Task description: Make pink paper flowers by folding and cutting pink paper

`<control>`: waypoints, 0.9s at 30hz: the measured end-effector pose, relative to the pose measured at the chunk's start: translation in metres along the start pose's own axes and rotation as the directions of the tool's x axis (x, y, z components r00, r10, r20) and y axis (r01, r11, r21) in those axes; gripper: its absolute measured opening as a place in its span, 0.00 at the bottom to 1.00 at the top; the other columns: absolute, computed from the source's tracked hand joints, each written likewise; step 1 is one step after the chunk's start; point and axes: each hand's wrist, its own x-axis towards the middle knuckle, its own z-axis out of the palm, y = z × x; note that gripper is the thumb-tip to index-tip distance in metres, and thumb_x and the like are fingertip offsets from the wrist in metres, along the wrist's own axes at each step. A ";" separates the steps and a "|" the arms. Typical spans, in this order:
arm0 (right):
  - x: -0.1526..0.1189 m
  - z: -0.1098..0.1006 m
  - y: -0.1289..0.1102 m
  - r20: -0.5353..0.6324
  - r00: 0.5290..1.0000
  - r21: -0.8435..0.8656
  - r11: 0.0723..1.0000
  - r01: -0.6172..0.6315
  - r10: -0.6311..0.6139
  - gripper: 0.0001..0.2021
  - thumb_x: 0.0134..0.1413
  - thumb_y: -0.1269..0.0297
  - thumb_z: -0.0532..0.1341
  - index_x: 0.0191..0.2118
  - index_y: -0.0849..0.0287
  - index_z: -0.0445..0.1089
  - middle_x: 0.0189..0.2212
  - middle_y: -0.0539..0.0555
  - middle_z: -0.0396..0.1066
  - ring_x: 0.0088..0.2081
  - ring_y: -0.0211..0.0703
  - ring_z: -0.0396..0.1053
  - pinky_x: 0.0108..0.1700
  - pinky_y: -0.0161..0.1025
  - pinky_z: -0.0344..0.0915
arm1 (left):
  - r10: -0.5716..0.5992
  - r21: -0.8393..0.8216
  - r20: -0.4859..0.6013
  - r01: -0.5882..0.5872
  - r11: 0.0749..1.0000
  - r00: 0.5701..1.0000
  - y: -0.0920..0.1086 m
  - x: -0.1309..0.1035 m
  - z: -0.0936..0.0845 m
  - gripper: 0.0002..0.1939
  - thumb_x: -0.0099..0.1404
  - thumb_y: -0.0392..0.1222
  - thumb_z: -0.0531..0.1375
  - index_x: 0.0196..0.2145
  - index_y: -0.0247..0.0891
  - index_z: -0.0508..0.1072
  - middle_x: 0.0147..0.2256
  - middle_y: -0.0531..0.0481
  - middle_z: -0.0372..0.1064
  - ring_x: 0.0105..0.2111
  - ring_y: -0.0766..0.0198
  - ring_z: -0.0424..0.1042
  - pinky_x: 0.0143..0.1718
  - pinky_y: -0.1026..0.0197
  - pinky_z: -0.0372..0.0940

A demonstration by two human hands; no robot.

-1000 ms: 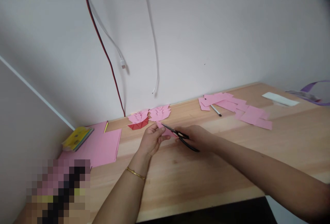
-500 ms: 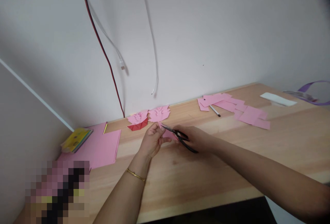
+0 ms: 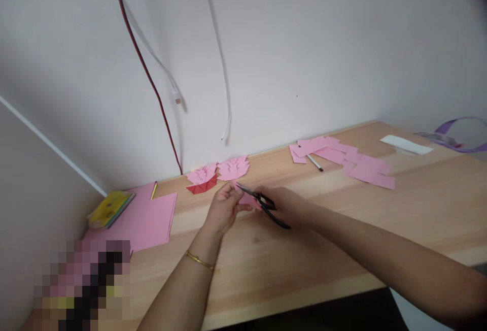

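Pinched between the fingers of my left hand (image 3: 225,208) is a small piece of pink paper (image 3: 248,200). My right hand (image 3: 286,205) grips a pair of scissors (image 3: 262,202) with black handles, its fingers wrapped around them. The blades point left and lie along the paper's upper edge, close to my left fingertips; whether they are closed on the paper I cannot tell. Just beyond my hands, by the wall, lie cut pink paper shapes (image 3: 233,168) and a folded red paper piece (image 3: 202,186).
Large pink sheets (image 3: 152,219) lie at the left, with a yellow packet (image 3: 111,209) and a yellow pencil (image 3: 153,190) on them. Several pink paper pieces (image 3: 367,170) and a pen (image 3: 315,162) are at the back right, near a white strip (image 3: 405,144). Cables (image 3: 142,59) hang against the wall.
The whole view has shifted slightly. My hands, the scissors and the pink paper keep nearly the same position relative to each other.
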 end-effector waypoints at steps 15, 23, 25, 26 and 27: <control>0.000 -0.004 -0.004 0.000 1.000 -0.148 0.989 -0.030 0.030 0.15 0.57 0.59 0.56 0.47 0.57 0.70 0.35 0.56 0.76 0.33 0.44 0.70 0.34 0.35 0.58 | -0.039 -0.010 -0.036 0.038 0.999 0.999 0.001 0.000 0.000 0.14 0.56 0.44 0.66 0.36 0.33 0.70 0.30 0.50 0.72 0.25 0.68 0.72 0.25 0.64 0.72; 0.001 0.001 0.004 -0.020 1.000 0.024 1.000 0.003 -0.003 0.14 0.53 0.63 0.59 0.45 0.59 0.69 0.34 0.55 0.74 0.31 0.41 0.68 0.32 0.34 0.57 | -0.061 -0.014 -0.005 0.061 0.998 0.998 0.001 -0.001 0.003 0.15 0.55 0.45 0.66 0.36 0.33 0.69 0.32 0.49 0.72 0.24 0.68 0.71 0.22 0.64 0.72; 0.001 0.001 0.004 -0.021 1.000 0.053 0.999 0.002 0.000 0.14 0.53 0.64 0.59 0.46 0.59 0.68 0.33 0.55 0.74 0.31 0.41 0.67 0.32 0.34 0.58 | -0.082 -0.011 0.009 0.083 0.997 0.997 0.001 -0.002 0.003 0.15 0.55 0.46 0.66 0.35 0.33 0.69 0.31 0.49 0.72 0.24 0.67 0.71 0.22 0.63 0.72; 0.001 0.001 0.003 -0.020 1.000 0.066 0.998 0.004 -0.003 0.15 0.53 0.65 0.59 0.47 0.58 0.68 0.34 0.55 0.74 0.31 0.41 0.68 0.32 0.34 0.58 | -0.093 -0.009 0.014 0.093 0.996 0.996 0.000 -0.002 0.003 0.16 0.55 0.46 0.66 0.35 0.33 0.69 0.30 0.48 0.72 0.24 0.67 0.72 0.22 0.63 0.72; 0.001 0.001 0.003 -0.019 1.000 0.077 0.997 0.009 -0.008 0.15 0.53 0.66 0.59 0.48 0.58 0.68 0.34 0.55 0.74 0.31 0.41 0.68 0.33 0.35 0.58 | -0.102 -0.007 0.019 0.102 0.995 0.995 0.000 -0.002 0.003 0.16 0.55 0.46 0.66 0.35 0.33 0.69 0.30 0.48 0.72 0.24 0.67 0.72 0.22 0.63 0.72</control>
